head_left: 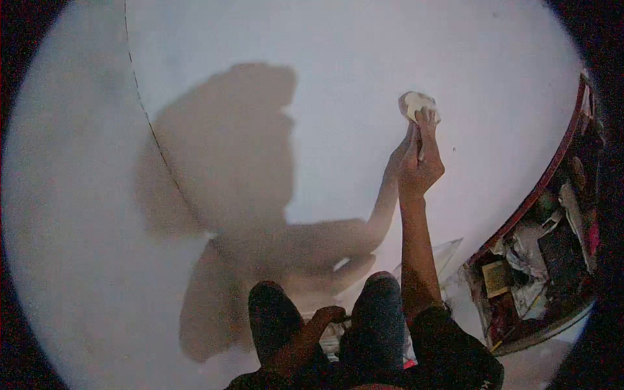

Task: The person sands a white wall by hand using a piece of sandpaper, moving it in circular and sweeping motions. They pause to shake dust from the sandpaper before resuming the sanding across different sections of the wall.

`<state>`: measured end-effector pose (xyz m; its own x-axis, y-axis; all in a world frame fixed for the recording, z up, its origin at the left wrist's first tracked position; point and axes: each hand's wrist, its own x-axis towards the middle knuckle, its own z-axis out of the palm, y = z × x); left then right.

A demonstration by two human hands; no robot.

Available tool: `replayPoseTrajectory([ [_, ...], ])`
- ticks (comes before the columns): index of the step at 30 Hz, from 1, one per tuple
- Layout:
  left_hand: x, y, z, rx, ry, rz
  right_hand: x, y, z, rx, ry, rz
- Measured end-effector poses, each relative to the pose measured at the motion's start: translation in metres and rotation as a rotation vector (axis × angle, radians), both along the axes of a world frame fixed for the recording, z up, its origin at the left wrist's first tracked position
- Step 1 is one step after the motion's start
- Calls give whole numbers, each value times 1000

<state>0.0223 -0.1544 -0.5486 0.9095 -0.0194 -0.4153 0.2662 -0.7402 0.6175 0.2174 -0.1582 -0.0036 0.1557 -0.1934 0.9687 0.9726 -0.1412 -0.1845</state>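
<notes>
Stretched forward, my right hand [421, 153] presses a pale cream pad [416, 103] flat against a white wall [344, 58]. The pad looks like a folded cloth or sheet of sandpaper; its exact kind does not show. My fingers lie over its lower edge. Down between my knees, my left hand [327, 316] is low and dark, its fingers curled closed. Whether something sits inside them I cannot make out.
A thin dark crack line [155, 136] curves down the wall at left. My shadow [227, 156] falls broadly across it. On the right, a red-edged shelf recess [552, 179] holds piled clutter, including plastic bags and a small yellowish box [497, 279].
</notes>
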Motion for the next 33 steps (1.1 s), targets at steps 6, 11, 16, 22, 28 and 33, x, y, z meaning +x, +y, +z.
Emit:
replayPoseTrajectory([
  [6, -9, 4, -8, -2, 36, 10, -55, 36, -64, -678, -79, -106],
  [11, -8, -5, -13, -9, 54, 0, 56, 6, -52, 360, 563, 338],
  [16, -17, 20, -2, -45, 72, 57, 21, -12, -39, -167, 63, -88],
  [22, 4, 8, 2, 12, 110, -81, 27, -45, -32, -579, -10, -231],
  [28, 3, -1, 3, 9, 130, -140, 35, -31, -1, -63, 127, -167],
  [33, 11, 1, 2, -2, 120, -121, 12, -10, -14, -962, -229, -328],
])
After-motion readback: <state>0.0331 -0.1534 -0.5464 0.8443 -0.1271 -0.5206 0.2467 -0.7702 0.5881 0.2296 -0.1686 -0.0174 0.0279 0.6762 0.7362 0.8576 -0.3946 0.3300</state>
